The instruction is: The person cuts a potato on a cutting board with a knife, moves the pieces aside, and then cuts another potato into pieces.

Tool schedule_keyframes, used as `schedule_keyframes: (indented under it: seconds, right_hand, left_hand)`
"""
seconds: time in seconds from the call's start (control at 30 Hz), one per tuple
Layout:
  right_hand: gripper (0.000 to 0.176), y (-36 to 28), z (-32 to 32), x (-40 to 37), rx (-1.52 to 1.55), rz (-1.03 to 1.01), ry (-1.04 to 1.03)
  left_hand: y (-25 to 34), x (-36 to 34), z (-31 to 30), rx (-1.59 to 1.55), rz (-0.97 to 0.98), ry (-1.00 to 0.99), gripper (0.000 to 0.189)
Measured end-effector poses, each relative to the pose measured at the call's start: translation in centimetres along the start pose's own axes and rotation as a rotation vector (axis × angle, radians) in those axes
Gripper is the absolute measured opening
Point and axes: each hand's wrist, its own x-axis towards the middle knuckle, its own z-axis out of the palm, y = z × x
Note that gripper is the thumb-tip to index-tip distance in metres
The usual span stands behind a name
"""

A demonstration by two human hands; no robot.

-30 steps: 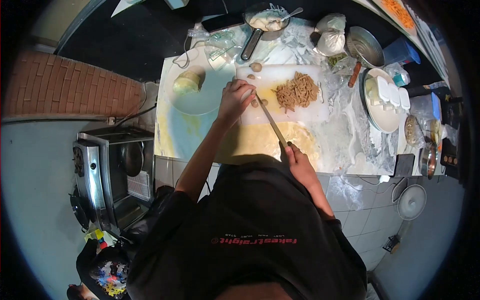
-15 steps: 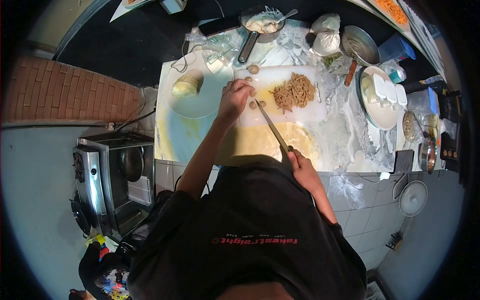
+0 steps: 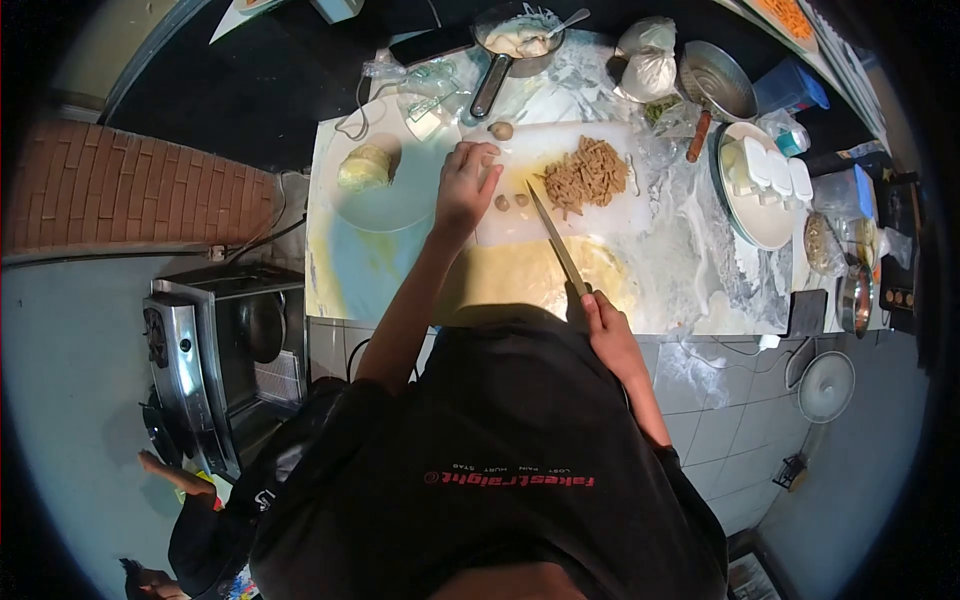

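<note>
My right hand (image 3: 612, 338) grips the handle of a long kitchen knife (image 3: 557, 243). Its blade points up and left, with the tip over the white cutting board (image 3: 600, 228). At the board's left edge, my left hand (image 3: 464, 188) has its thumb apart from its fingers, and the fingertips are close to a small piece on the board. Two small brownish round pieces (image 3: 502, 202) lie just right of that hand. Above it sits a larger brownish ball (image 3: 501, 130), resembling a meatball. A heap of brown cut strips (image 3: 587, 176) covers the board's right half.
Left of the board stands a large pale plate (image 3: 385, 215) holding a cabbage-like pale green ball (image 3: 365, 167). Behind are a pan (image 3: 518, 62) with white contents and a metal pot (image 3: 718, 82). White containers rest on an oval plate (image 3: 757, 232). Another person (image 3: 205, 525) is at lower left.
My left hand has loosened, its thumb moving away from the fingers. The knife tip has shifted right and up, away from the small round pieces. The other person's arm now reaches out.
</note>
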Motion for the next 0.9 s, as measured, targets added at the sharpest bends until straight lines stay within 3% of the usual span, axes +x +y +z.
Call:
schedule_keyframes:
  seconds: [0.1, 0.3, 0.73, 0.8, 0.9]
  right_hand:
    - [0.063, 1.3, 0.9, 0.7, -0.002, -0.029, 0.052]
    - [0.065, 0.9, 1.2, 1.5, -0.006, -0.039, 0.060]
    - [0.064, 1.2, 1.2, 2.1, 0.027, -0.055, 0.026]
    - [0.064, 0.9, 1.1, 2.1, 0.023, -0.054, 0.022]
    - [0.064, 0.7, 1.2, 2.1, 0.007, -0.046, 0.016]
  left_hand:
    - [0.7, -1.5, -0.7, 0.107, 0.116, -0.063, 0.023]
    - [2.9, -3.3, -0.2, 0.149, 0.081, -0.256, 0.023]
    - [0.9, -3.5, 0.5, 0.245, 0.043, -0.083, 0.022]
    - [1.6, -3.9, 0.5, 0.228, -0.032, 0.002, 0.028]
    - [1.6, -4.6, -0.1, 0.216, -0.074, -0.069, 0.036]
